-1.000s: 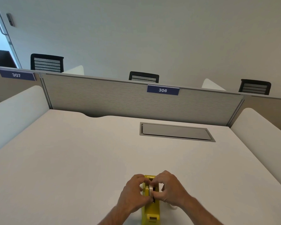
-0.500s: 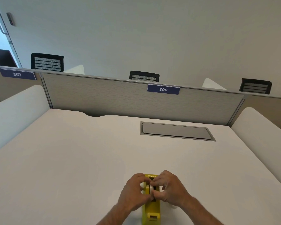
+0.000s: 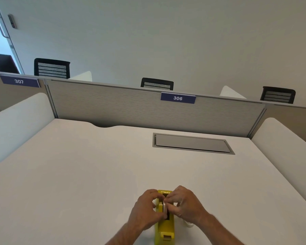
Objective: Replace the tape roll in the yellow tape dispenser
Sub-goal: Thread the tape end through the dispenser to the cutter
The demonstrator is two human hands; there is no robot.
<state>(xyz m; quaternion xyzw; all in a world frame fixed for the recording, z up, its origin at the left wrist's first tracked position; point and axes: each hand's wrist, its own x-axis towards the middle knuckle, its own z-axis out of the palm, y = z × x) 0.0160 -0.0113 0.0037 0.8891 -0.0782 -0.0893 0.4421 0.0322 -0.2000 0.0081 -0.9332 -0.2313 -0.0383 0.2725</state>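
The yellow tape dispenser (image 3: 165, 228) stands lengthwise on the white desk (image 3: 78, 174) near its front edge. A tape roll (image 3: 164, 206) sits upright in the dispenser's slot, only its pale rim showing between my fingers. My left hand (image 3: 146, 211) grips the roll from the left and my right hand (image 3: 185, 204) pinches it from the right, thumbs meeting over the top. A second clear tape roll (image 3: 188, 224) peeks out on the desk under my right wrist, mostly hidden.
A grey cable hatch (image 3: 191, 143) is set flush in the desk further back. A grey partition (image 3: 131, 106) labelled 306 closes the far side, with white curved side screens left (image 3: 16, 124) and right (image 3: 286, 147). Black chair backs show behind.
Both hands stay on the roll at the dispenser. The fingers have shifted slightly, pressing the roll a little lower into the slot.
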